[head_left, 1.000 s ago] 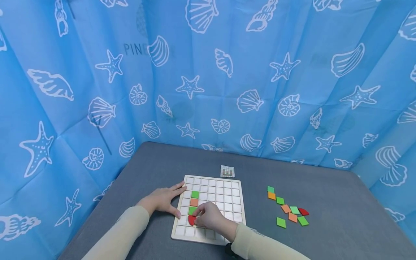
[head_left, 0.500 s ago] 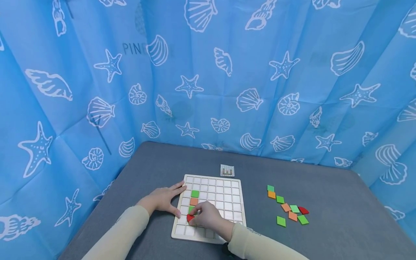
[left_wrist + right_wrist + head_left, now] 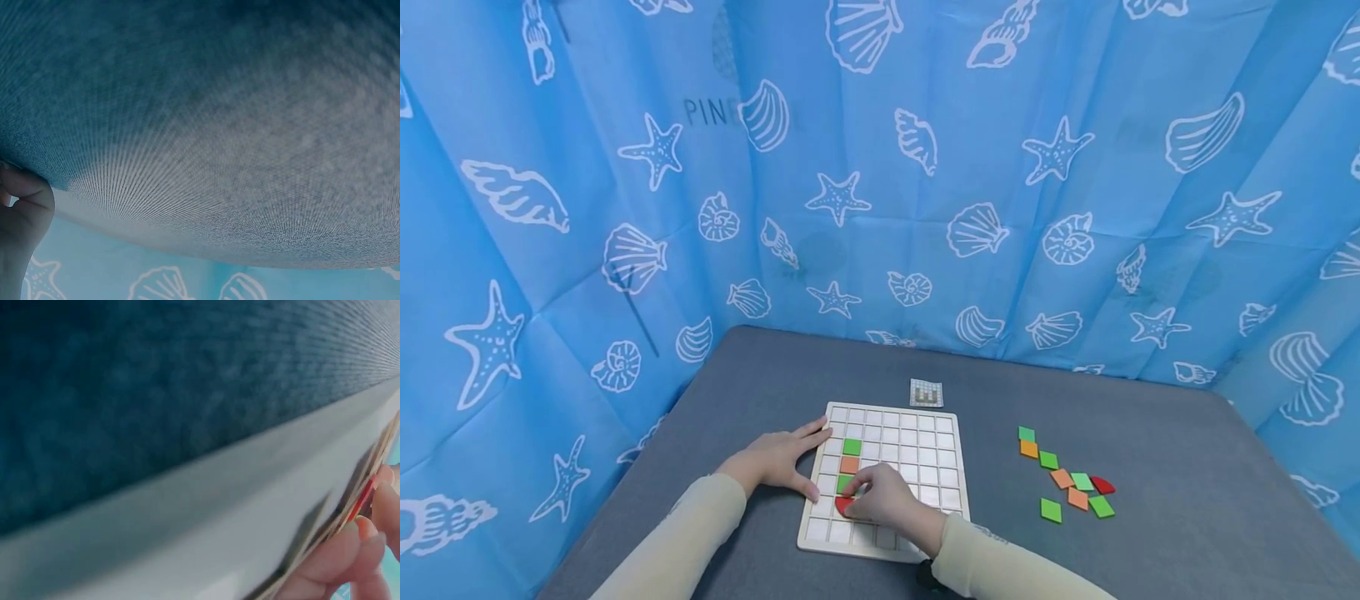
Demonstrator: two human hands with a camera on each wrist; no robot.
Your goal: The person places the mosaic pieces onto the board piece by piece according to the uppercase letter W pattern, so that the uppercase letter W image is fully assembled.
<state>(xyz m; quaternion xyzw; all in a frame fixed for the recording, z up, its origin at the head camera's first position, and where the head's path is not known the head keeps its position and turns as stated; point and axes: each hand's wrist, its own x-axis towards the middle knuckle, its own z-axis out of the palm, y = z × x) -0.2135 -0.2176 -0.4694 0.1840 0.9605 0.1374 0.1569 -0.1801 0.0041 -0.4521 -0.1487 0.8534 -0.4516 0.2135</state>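
A white grid board (image 3: 927,456) lies on the grey table. In its left part, a green square tile (image 3: 852,447), an orange square tile (image 3: 850,465) and another green tile (image 3: 844,483) form a column. Just below them, my right hand (image 3: 887,502) pinches a red quarter-circle tile (image 3: 842,507) at the grid; the right wrist view shows the red tile's edge (image 3: 360,501) between the fingertips. Whether it sits flat in its cell is hidden. My left hand (image 3: 775,461) rests with spread fingers against the board's left edge. The left wrist view catches mostly table cloth and part of that hand.
Right of the board lie several loose green and orange square tiles (image 3: 1077,499) and one red quarter-circle tile (image 3: 1102,485). A small patterned card (image 3: 926,393) lies behind the board. A blue shell-print curtain (image 3: 880,183) hangs behind the table (image 3: 760,358).
The red tile shifted slightly left and turned in my right fingers half a second ago, then moved back a little to the right. My left hand stays in place.
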